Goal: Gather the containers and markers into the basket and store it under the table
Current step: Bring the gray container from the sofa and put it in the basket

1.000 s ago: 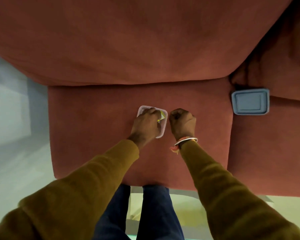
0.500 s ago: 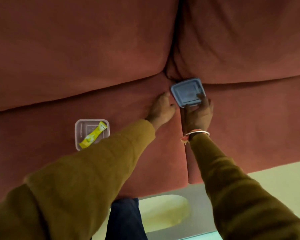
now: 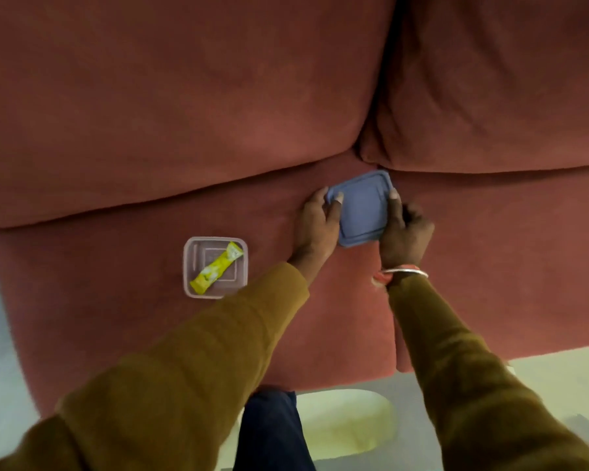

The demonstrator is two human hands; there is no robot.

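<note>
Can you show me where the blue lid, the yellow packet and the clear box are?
blue lid (image 3: 363, 207): head view, middle of its flat top.
yellow packet (image 3: 216, 267): head view, middle of the wrapper.
clear box (image 3: 188, 266): head view, its left rim.

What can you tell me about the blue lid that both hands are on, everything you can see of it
The blue lid is a squarish, round-cornered piece that looks like plastic, with a raised rim around a flat sunken centre. It sits tilted, near the gap between the seat cushions of the red sofa. The left hand grips its left edge, thumb on top; the right hand holds its right edge. Whether it rests on the cushion or is lifted cannot be told.
</note>
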